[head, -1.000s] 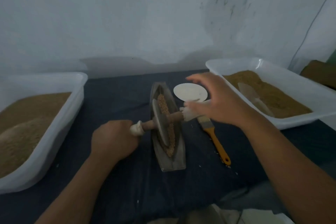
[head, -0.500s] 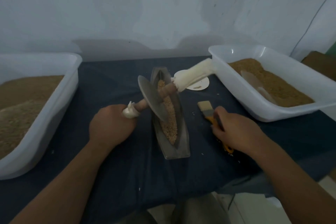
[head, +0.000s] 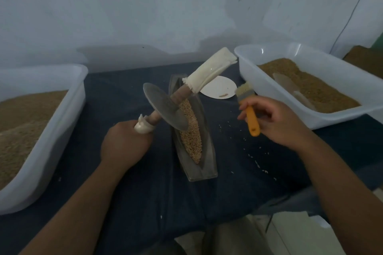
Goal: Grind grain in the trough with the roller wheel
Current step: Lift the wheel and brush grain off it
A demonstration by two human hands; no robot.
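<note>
Roller wheel [head: 165, 107] is held tilted in the trough [head: 209, 151], its 8 o'clock axle end gripped by the left hand [head: 124, 147], presumably baring the grain [head: 190, 134] for the brush [head: 247, 105] gripped by the right hand [head: 277, 124]

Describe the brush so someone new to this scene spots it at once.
Start at the white tub of brown grain on the right. Just left of its near wall, above the dark blue cloth, the right hand holds the brush. It is the only thing with an orange handle, and its pale bristles point up, close to the white disc.
</note>
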